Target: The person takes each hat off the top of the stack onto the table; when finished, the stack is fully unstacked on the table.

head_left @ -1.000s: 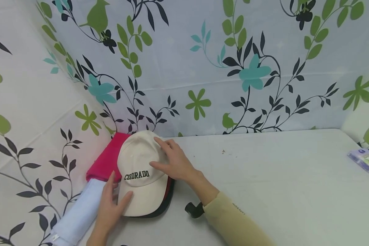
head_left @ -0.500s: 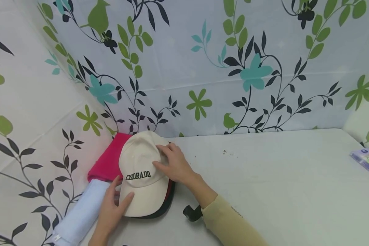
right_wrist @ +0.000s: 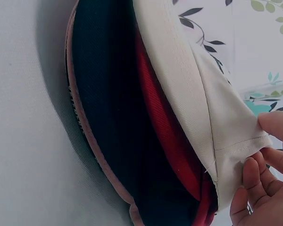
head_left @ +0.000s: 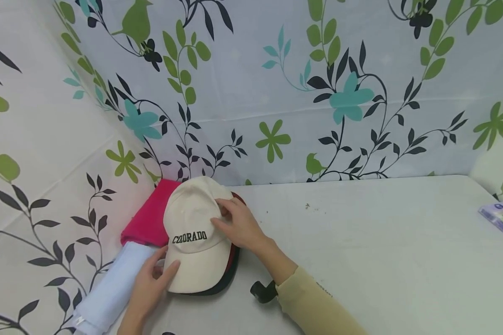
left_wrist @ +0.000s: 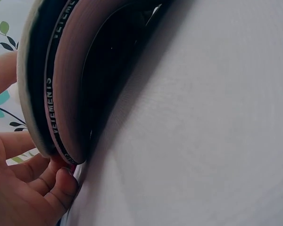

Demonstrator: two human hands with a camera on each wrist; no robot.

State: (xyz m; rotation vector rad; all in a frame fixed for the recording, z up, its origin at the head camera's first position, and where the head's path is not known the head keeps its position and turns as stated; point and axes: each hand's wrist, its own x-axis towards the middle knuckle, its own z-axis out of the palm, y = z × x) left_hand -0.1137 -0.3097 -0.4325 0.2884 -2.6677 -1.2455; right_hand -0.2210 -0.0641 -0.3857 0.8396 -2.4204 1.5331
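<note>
A cream baseball cap (head_left: 199, 267) lettered "COLORADO" lies on top of a nested stack of caps. Below it show a red rim (right_wrist: 162, 113), dark blue fabric (right_wrist: 104, 94) and a black band (left_wrist: 50, 101) lettered "VETEMENTS". My right hand (head_left: 241, 225) pinches the cream cap's fabric at the right side of its crown, lifting it apart from the red one. At the left side of the brims is my left hand (head_left: 148, 281), thumb over the cream brim and curled fingers at the stacked brim edges.
Behind the caps lies folded bright pink fabric (head_left: 146, 218), with a rolled light blue cloth (head_left: 113, 284) nearer on the left. A black cylindrical object (head_left: 263, 292) sits beside my right sleeve. A purple packet (head_left: 500, 217) lies at the far right of the white table (head_left: 381, 251).
My right hand's fingers have closed from spread over the crown to a pinch on its side. More red shows behind the cream cap. The left hand has shifted slightly down the brim.
</note>
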